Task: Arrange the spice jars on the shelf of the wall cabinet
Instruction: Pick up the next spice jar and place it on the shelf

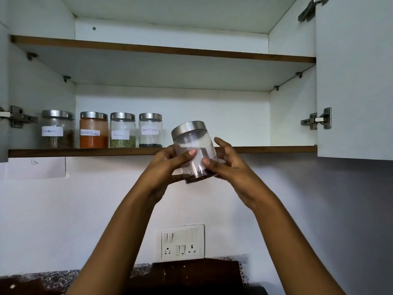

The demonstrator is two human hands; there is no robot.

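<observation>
Both hands hold a clear jar with a steel lid and a little dark spice at its bottom, tilted left, just in front of the lower shelf's front edge. My left hand grips its left side, thumb across the front. My right hand grips the right side. Several steel-lidded labelled jars stand in a row on the shelf's left part: a brownish-spice jar, an orange powder jar, a fennel jar and a black pepper jar.
The wall cabinet's doors stand open; the right door hangs beside the shelf. An upper shelf spans above. Below on the wall sits a switch and socket plate, with a dark counter at the bottom.
</observation>
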